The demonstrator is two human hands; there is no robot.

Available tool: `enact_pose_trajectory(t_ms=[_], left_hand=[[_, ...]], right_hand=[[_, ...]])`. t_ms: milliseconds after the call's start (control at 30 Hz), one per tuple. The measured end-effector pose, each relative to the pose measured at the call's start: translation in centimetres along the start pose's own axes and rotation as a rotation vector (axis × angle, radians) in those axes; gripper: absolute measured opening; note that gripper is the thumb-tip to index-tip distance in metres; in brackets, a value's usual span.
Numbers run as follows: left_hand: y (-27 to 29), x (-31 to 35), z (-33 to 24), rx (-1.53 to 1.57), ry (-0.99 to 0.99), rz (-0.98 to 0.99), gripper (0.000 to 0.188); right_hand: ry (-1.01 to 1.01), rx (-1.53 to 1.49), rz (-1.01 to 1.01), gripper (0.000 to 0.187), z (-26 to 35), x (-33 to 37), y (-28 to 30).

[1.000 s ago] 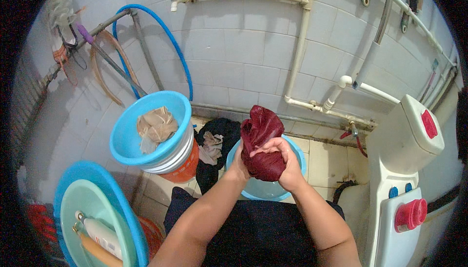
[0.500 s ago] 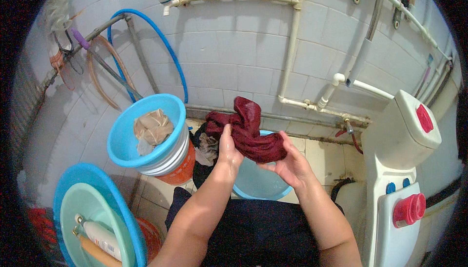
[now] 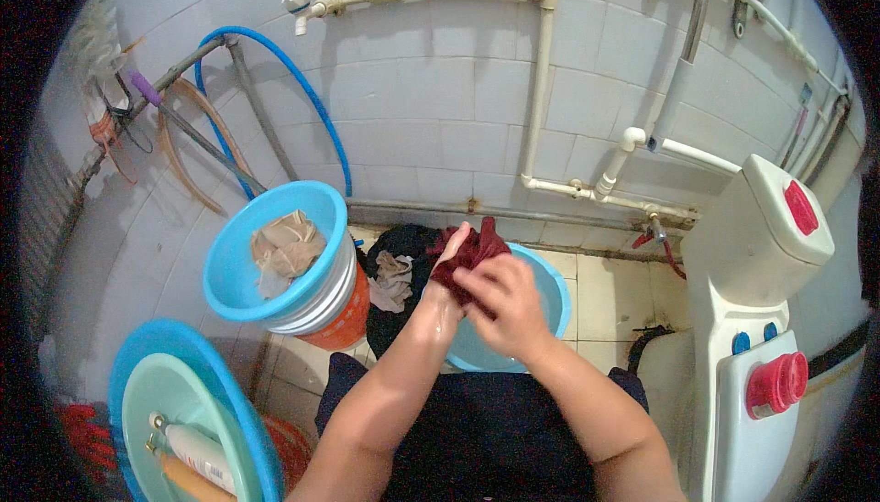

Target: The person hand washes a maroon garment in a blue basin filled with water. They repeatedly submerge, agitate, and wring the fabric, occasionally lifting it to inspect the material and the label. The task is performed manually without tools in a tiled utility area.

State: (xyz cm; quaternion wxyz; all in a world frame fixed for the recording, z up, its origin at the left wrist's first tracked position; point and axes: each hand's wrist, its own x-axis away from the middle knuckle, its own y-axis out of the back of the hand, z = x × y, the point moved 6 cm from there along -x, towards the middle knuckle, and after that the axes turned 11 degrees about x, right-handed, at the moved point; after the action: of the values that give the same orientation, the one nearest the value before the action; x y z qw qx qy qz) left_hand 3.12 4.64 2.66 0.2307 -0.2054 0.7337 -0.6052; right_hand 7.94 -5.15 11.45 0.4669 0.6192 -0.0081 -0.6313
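A wet-looking maroon cloth (image 3: 477, 250) is bunched between my two hands, raised over a light blue basin (image 3: 555, 305) on the floor. My left hand (image 3: 444, 284) grips it from the left, thumb pointing up along its edge. Across its front and right side lie the bent fingers of my right hand (image 3: 510, 305), slightly smeared by motion. My hands and forearms hide part of the basin. Just left of it, a heap of black cloth (image 3: 411, 243) sits on the tiles with a crumpled beige-grey cloth (image 3: 392, 282) on it.
At left, a blue basin (image 3: 220, 273) holding a beige cloth (image 3: 287, 243) tops a bucket (image 3: 339, 309). Nearer, a green basin (image 3: 137, 392) with a white bottle (image 3: 197, 452) sits in a larger blue one. A toilet (image 3: 752, 264) stands right; pipes (image 3: 541, 89) line the wall.
The maroon cloth has gone from spread out between my hands to a smaller bunch. My right hand has moved left onto it, close to my left hand.
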Motion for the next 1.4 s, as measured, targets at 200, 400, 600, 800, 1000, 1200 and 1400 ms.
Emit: enact_pose_trajectory(t_ms=[200, 400, 600, 800, 1000, 1200, 1400], left_hand=[[2.0, 0.4, -0.2, -0.262, -0.384, -0.375, 0.018], [1.2, 1.1, 3.2, -0.36, -0.539, -0.641, 0.016], [5.1, 1.2, 2.0, -0.153, -0.411, -0.443, 0.029], [4.5, 0.4, 1.8, -0.196, -0.369, -0.43, 0.026], [1.9, 0.7, 0.1, -0.138, -0.33, -0.425, 0.036], [0.0, 0.8, 0.7, -0.277, -0.335, -0.416, 0.039], [-1.5, 2.0, -2.5, -0.529, -0.592, -0.466, 0.026]], right_hand=[[-0.092, 0.004, -0.031, 0.015, -0.1, 0.6, -0.9], [-0.7, -0.003, -0.076, 0.023, -7.7, 1.0, -1.2], [-0.643, -0.099, -0.032, 0.014, -5.4, 1.1, -3.6], [-1.038, -0.649, 0.017, 0.025, -11.9, 3.7, -4.9], [-1.163, -0.972, -0.018, 0.026, -10.7, 3.8, -3.3], [-0.563, -0.244, -0.033, 0.06, -5.9, 1.9, -2.0], [-0.308, -0.255, -0.047, 0.058, -2.1, 1.8, -2.4]])
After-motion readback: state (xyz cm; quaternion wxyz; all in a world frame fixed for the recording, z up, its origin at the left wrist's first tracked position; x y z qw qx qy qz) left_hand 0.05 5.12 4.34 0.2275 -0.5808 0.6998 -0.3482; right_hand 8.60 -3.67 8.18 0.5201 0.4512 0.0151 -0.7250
